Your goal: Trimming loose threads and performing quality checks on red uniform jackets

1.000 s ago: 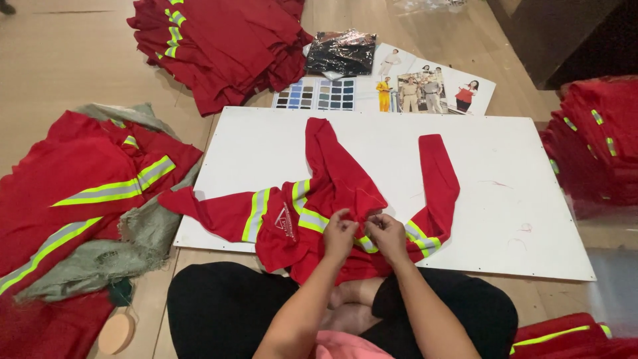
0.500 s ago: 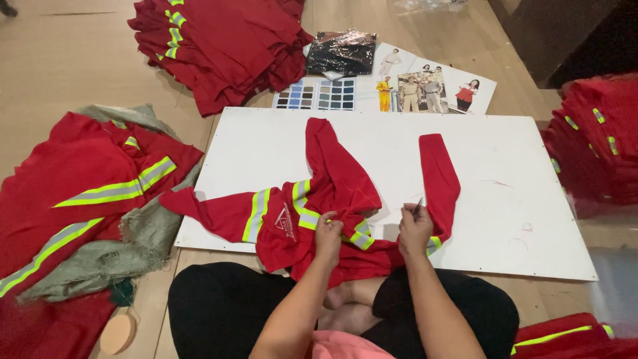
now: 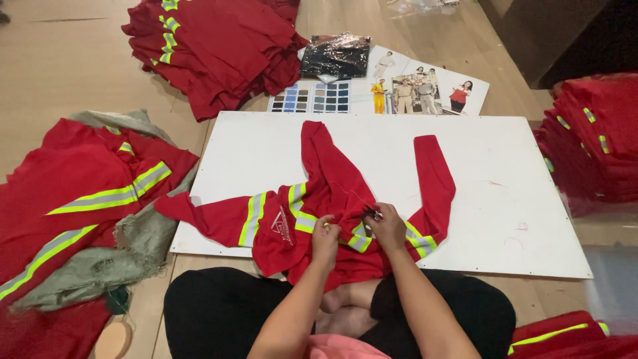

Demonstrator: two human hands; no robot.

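A red work shirt (image 3: 332,179) with yellow-green reflective stripes lies crumpled on a white board (image 3: 505,193), one sleeve stretched left and one up to the right. My left hand (image 3: 325,238) pinches the fabric beside a stripe near the board's front edge. My right hand (image 3: 387,228) rests on the shirt just to the right. Its fingers are closed on a small dark tool (image 3: 371,213) whose tip touches the cloth. The two hands are a few centimetres apart. My crossed legs in black trousers (image 3: 219,312) sit under the shirt's lower hem.
Piles of the same red shirts lie at the far left (image 3: 219,46), near left (image 3: 80,193), right (image 3: 591,139) and bottom right (image 3: 565,336). A colour swatch card (image 3: 312,98), printed photo sheets (image 3: 425,86) and a dark plastic-wrapped packet (image 3: 335,56) lie beyond the board. A grey-green sack (image 3: 126,252) lies at left.
My right hand, lifted off to the right half a second ago, has come back left onto the shirt beside my left hand. The left hand has kept its pinch.
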